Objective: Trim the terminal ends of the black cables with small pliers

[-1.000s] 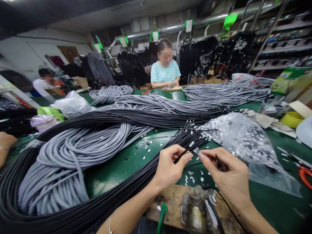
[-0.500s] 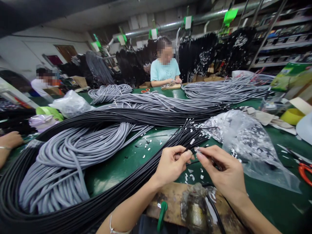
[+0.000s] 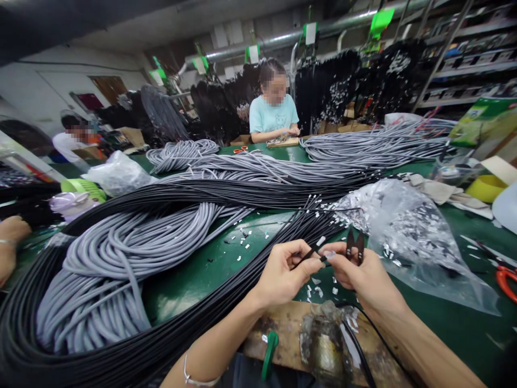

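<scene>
My left hand (image 3: 283, 272) pinches the end of a thin black cable (image 3: 312, 250) between thumb and fingers. My right hand (image 3: 357, 275) meets it from the right, thumb and forefinger closed on a small white tag (image 3: 328, 253) at the cable's tip. Small black snips (image 3: 354, 245) stick up from the right fist, blades pointing away from me. The cable belongs to a big bundle of black cables (image 3: 169, 328) that curves across the green table (image 3: 202, 269). White tag scraps (image 3: 321, 291) lie under my hands.
Grey cable coils (image 3: 113, 258) fill the left. A clear plastic bag of white tags (image 3: 407, 237) lies to the right, red scissors (image 3: 504, 283) beyond. A wooden block with a taped tool (image 3: 323, 345) sits at the near edge. A person in a light blue shirt (image 3: 272, 116) works opposite; another's hand (image 3: 10, 237) at left.
My hands have drawn closer together at the cable tip. The right hand turned, so the black snips now stand up out of the fist.
</scene>
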`<state>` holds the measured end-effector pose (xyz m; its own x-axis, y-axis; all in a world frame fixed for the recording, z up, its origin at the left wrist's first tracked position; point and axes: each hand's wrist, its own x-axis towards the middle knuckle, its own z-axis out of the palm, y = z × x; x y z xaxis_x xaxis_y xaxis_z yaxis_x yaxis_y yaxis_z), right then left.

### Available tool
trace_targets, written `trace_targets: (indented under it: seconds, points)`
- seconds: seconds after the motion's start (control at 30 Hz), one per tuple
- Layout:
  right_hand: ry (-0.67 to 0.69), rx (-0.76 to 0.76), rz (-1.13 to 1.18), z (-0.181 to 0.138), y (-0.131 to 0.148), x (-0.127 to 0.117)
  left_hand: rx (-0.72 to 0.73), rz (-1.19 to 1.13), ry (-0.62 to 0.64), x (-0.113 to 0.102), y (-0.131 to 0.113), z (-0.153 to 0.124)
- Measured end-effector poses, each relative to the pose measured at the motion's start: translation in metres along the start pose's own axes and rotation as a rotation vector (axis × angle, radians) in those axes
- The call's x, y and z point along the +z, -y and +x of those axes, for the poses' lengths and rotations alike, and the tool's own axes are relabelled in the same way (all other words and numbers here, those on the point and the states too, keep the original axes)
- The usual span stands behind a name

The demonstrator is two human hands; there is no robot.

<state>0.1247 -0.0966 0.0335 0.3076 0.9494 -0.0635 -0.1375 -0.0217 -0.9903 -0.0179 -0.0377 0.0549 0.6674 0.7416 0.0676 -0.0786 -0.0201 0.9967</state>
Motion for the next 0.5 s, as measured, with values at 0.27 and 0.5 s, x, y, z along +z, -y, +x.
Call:
trace_targets:
  seconds: [0.27, 0.5]
  points:
    - [-0.111, -0.197, -0.150, -0.011, 0.016, 0.003, 0.300, 0.435, -0.183, -0.002, -0.003, -0.003]
    - [-0.127, -0.383, -0.176, -0.009, 0.014, 0.001, 0.031, 0.249, -0.101, -0.002, -0.008, -0.002]
